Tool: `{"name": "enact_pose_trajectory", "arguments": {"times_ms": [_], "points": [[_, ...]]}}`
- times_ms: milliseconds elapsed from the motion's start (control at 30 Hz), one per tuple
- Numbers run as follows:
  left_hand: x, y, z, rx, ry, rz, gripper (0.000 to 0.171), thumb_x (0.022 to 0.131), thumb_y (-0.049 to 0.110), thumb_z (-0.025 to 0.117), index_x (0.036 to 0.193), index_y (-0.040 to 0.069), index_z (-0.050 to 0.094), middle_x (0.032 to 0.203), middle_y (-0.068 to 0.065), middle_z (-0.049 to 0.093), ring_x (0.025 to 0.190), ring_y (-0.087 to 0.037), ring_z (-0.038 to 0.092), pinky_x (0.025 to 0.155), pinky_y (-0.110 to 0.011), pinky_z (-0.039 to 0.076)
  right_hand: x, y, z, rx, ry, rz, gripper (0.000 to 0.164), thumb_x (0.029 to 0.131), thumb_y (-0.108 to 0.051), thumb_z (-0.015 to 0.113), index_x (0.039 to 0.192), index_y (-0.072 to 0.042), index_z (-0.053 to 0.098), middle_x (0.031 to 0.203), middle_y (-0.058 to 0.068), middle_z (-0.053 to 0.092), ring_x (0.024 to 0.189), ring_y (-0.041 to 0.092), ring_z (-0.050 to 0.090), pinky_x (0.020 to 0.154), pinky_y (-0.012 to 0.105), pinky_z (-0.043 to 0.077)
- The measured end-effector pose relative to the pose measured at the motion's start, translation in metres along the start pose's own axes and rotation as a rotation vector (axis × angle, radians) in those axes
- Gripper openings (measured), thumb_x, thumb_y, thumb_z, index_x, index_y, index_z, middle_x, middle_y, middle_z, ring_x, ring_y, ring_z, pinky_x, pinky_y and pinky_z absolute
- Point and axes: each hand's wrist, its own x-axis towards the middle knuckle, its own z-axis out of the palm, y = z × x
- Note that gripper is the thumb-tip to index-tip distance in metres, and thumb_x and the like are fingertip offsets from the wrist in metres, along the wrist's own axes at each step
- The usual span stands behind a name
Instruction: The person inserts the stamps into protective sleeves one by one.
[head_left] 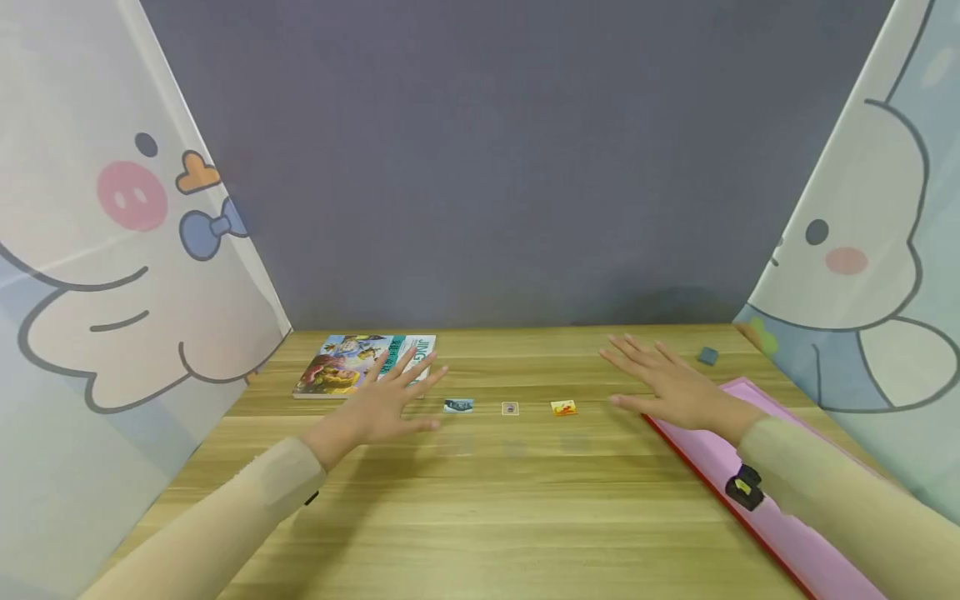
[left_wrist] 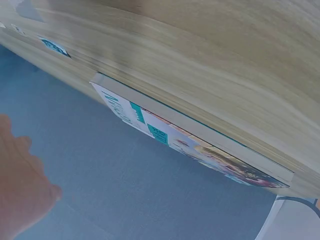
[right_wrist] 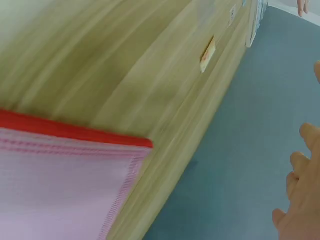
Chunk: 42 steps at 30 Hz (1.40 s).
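Note:
My left hand [head_left: 381, 406] is held above the table with its fingers spread, near a book [head_left: 341, 367] with a colourful picture cover. Over the right side, my right hand [head_left: 667, 390] also has its fingers spread and holds nothing; it hovers by a pink folder [head_left: 757, 408] with a red edge. Between the hands lie three small flat pieces in a row: a bluish-grey card [head_left: 458, 406], a small pale square stamp-like piece [head_left: 510, 408] and a yellow and red card [head_left: 563, 407]. In the left wrist view the book [left_wrist: 195, 140] lies flat.
A small dark blue-grey block [head_left: 707, 356] sits at the back right of the wooden table [head_left: 480, 533]. A dark grey panel [head_left: 480, 167] stands behind. Cartoon-printed white sheets [head_left: 135, 275] flank both sides.

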Motion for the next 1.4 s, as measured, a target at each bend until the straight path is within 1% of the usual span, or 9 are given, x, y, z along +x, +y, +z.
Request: {"name": "enact_pose_trajectory", "arguments": {"times_ms": [133, 267, 433, 600, 867, 967, 1133, 1300, 1400], "points": [[0.001, -0.001, 0.0, -0.017, 0.011, 0.029, 0.088, 0.087, 0.066, 0.055, 0.156, 0.031, 0.012, 0.164, 0.002, 0.003, 0.151, -0.029, 0.002, 0.122, -0.054, -0.003, 0.008, -0.004, -0.002, 0.0, 0.008, -0.02, 0.077, 0.093, -0.056, 0.055, 0.155, -0.031, 0.017, 0.163, 0.002, 0.013, 0.149, 0.034, 0.013, 0.122, 0.055, 0.002], [0.004, -0.001, 0.001, -0.041, 0.031, 0.052, 0.093, 0.085, 0.064, 0.061, 0.156, 0.027, 0.014, 0.164, -0.001, 0.006, 0.151, -0.03, 0.007, 0.123, -0.053, 0.004, 0.02, -0.011, -0.004, 0.034, 0.001, -0.037, 0.08, 0.092, -0.053, 0.058, 0.156, -0.027, 0.018, 0.163, 0.006, 0.015, 0.15, 0.034, 0.012, 0.121, 0.057, 0.007], [0.006, 0.002, 0.002, -0.116, 0.035, 0.051, 0.098, 0.082, 0.06, 0.067, 0.156, 0.021, 0.017, 0.162, -0.007, 0.019, 0.15, -0.032, 0.013, 0.123, -0.053, 0.01, 0.034, -0.019, -0.005, 0.074, -0.006, -0.045, 0.081, 0.091, -0.049, 0.062, 0.155, -0.019, 0.023, 0.161, 0.009, 0.02, 0.149, 0.035, 0.015, 0.119, 0.061, 0.015], [0.006, 0.007, 0.005, -0.227, 0.018, 0.006, 0.103, 0.078, 0.054, 0.074, 0.156, 0.019, 0.017, 0.159, -0.015, 0.024, 0.147, -0.036, 0.021, 0.121, -0.056, 0.017, 0.045, -0.025, -0.002, 0.12, -0.007, -0.044, 0.083, 0.09, -0.055, 0.061, 0.154, -0.016, 0.027, 0.16, 0.011, 0.024, 0.148, 0.035, 0.019, 0.117, 0.061, 0.021], [0.006, 0.015, 0.01, -0.38, -0.008, -0.057, 0.101, 0.076, 0.046, 0.079, 0.154, 0.014, 0.024, 0.158, -0.014, 0.025, 0.143, -0.04, 0.028, 0.116, -0.059, 0.026, 0.059, -0.034, 0.001, 0.232, -0.023, -0.022, 0.081, 0.087, -0.059, 0.062, 0.152, -0.021, 0.031, 0.159, 0.011, 0.027, 0.146, 0.036, 0.023, 0.115, 0.063, 0.025], [0.006, 0.019, 0.011, -0.459, -0.035, -0.095, 0.1, 0.075, 0.045, 0.08, 0.154, 0.015, 0.026, 0.158, -0.014, 0.025, 0.143, -0.04, 0.028, 0.115, -0.059, 0.027, 0.064, -0.038, 0.005, 0.275, -0.011, -0.029, 0.078, 0.088, -0.054, 0.064, 0.151, -0.02, 0.034, 0.157, 0.012, 0.032, 0.144, 0.037, 0.029, 0.113, 0.062, 0.029], [0.006, 0.023, 0.017, -0.538, -0.023, -0.15, 0.098, 0.073, 0.041, 0.083, 0.152, 0.016, 0.03, 0.157, -0.012, 0.029, 0.143, -0.038, 0.03, 0.116, -0.056, 0.027, 0.075, -0.045, 0.015, 0.39, 0.0, -0.014, 0.074, 0.088, -0.045, 0.069, 0.149, -0.016, 0.038, 0.152, 0.013, 0.04, 0.139, 0.038, 0.037, 0.111, 0.06, 0.035], [0.007, 0.028, 0.023, -0.638, 0.001, -0.197, 0.094, 0.073, 0.03, 0.084, 0.15, 0.009, 0.034, 0.155, -0.016, 0.033, 0.142, -0.038, 0.032, 0.117, -0.055, 0.027, 0.087, -0.053, 0.025, 0.515, -0.006, -0.006, 0.067, 0.09, -0.027, 0.071, 0.147, -0.01, 0.04, 0.148, 0.015, 0.045, 0.134, 0.042, 0.042, 0.112, 0.056, 0.036], [0.007, 0.031, 0.026, -0.699, 0.007, -0.229, 0.09, 0.073, 0.026, 0.084, 0.147, 0.005, 0.037, 0.151, -0.018, 0.039, 0.136, -0.04, 0.04, 0.113, -0.054, 0.034, 0.093, -0.058, 0.03, 0.572, 0.001, -0.014, 0.065, 0.09, -0.02, 0.071, 0.145, -0.005, 0.042, 0.145, 0.018, 0.048, 0.132, 0.041, 0.045, 0.113, 0.053, 0.036]]}}
